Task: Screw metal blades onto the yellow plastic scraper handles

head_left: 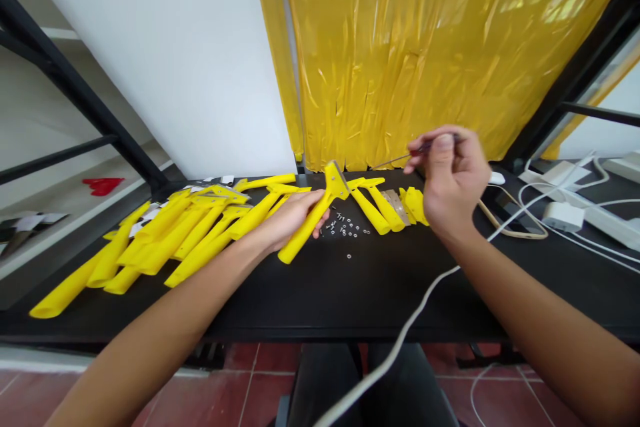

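Note:
My left hand [299, 212] is closed around the handle of a yellow scraper [306, 230], its wide head up and a metal edge along it. In my right hand [453, 177], raised higher and to the right, is a thin screwdriver [395, 161] pointing left toward the scraper head, apart from it. Small screws and nuts [345, 225] lie scattered on the black table beside the scraper. Right of them are yellow scraper handles [373, 208], metal plates [398, 205] and small yellow pieces [415, 204]. Several more yellow scrapers [195, 223] are heaped at the left.
A white cable [425, 303] crosses the black table [380, 307] in front of my right forearm. At the right are a phone [510, 212], a white charger [564, 215] and a power strip [613, 217]. Yellow strip curtain [400, 47] hangs behind.

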{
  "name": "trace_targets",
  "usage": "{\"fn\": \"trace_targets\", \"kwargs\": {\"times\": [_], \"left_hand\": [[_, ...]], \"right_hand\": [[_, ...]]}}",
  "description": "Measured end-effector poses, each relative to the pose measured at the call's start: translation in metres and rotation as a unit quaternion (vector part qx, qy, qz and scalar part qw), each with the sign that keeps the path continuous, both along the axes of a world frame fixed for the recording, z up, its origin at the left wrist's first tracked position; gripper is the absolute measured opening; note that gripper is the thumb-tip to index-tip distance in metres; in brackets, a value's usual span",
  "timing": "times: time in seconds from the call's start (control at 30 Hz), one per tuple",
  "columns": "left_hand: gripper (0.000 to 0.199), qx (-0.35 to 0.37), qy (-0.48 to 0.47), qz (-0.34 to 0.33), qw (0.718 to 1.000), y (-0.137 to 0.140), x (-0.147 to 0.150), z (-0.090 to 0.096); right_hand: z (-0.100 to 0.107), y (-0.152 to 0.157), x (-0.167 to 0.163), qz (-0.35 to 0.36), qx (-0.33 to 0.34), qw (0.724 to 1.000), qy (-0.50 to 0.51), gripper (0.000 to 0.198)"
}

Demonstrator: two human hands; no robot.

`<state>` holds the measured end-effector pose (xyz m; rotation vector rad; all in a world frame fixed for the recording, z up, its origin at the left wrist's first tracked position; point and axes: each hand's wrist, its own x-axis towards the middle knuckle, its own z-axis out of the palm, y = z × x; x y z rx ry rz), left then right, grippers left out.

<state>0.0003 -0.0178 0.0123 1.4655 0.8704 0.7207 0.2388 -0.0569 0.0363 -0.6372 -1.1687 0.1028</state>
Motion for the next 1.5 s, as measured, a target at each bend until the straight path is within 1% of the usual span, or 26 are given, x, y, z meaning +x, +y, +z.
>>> {"fn": "trace_targets", "kwargs": {"times": [0.07, 0.1, 0.13, 0.2, 0.27, 0.3, 0.4, 0.47, 0.53, 0.6, 0.8, 0.93, 1.1, 1.27, 1.4, 1.5], "left_hand": [[0.037, 0.058, 0.058, 0.002, 0.997, -0.001, -0.003, 0.003], [0.036, 0.094, 0.09, 0.005, 0.991, -0.002, -0.004, 0.003], [0.036, 0.131, 0.12, 0.011, 0.984, -0.003, -0.005, 0.003], [0.045, 0.201, 0.174, 0.036, 0.963, -0.006, -0.005, 0.001], [0.052, 0.271, 0.227, 0.065, 0.933, -0.008, -0.004, -0.001], [0.052, 0.306, 0.254, 0.073, 0.915, -0.009, -0.003, -0.002], [0.041, 0.397, 0.322, 0.067, 0.856, -0.012, -0.002, -0.003], [0.032, 0.435, 0.351, 0.059, 0.827, -0.014, -0.001, -0.003], [0.03, 0.453, 0.365, 0.054, 0.812, -0.015, -0.002, -0.002], [0.031, 0.463, 0.368, 0.046, 0.805, -0.015, -0.002, -0.002], [0.031, 0.466, 0.372, 0.054, 0.801, -0.013, -0.004, -0.004], [0.029, 0.475, 0.374, 0.054, 0.795, -0.014, -0.003, -0.004], [0.029, 0.49, 0.373, 0.048, 0.786, -0.015, -0.004, -0.003], [0.031, 0.496, 0.384, 0.056, 0.777, -0.013, -0.005, -0.007], [0.029, 0.495, 0.387, 0.057, 0.776, -0.013, -0.004, -0.009], [0.028, 0.488, 0.389, 0.051, 0.78, -0.012, -0.002, -0.012]], "right_hand": [[0.005, 0.002, 0.007, -0.001, 0.034, 0.999, 0.042, 0.017], [0.007, 0.003, 0.01, 0.005, 0.035, 0.998, 0.052, 0.018], [0.007, 0.003, 0.011, 0.013, 0.026, 0.998, 0.054, 0.018], [0.005, 0.001, 0.009, 0.035, -0.01, 0.999, 0.028, 0.021], [0.0, -0.003, 0.003, 0.055, -0.045, 0.997, -0.015, 0.024], [-0.003, -0.005, -0.001, 0.066, -0.059, 0.995, -0.038, 0.024], [-0.011, -0.01, -0.012, 0.096, -0.079, 0.989, -0.079, 0.025], [-0.016, -0.009, -0.015, 0.111, -0.087, 0.986, -0.09, 0.024], [-0.019, -0.007, -0.015, 0.118, -0.097, 0.983, -0.099, 0.024], [-0.021, -0.005, -0.014, 0.121, -0.107, 0.981, -0.108, 0.023], [-0.025, -0.003, -0.015, 0.151, -0.102, 0.976, -0.118, 0.017], [-0.027, -0.004, -0.016, 0.162, -0.115, 0.971, -0.13, 0.017], [-0.027, -0.003, -0.015, 0.154, -0.108, 0.969, -0.159, 0.014], [-0.027, -0.003, -0.016, 0.138, -0.11, 0.968, -0.177, 0.014], [-0.029, -0.002, -0.017, 0.128, -0.12, 0.968, -0.177, 0.013], [-0.028, -0.003, -0.016, 0.111, -0.126, 0.962, -0.214, 0.012]]}}
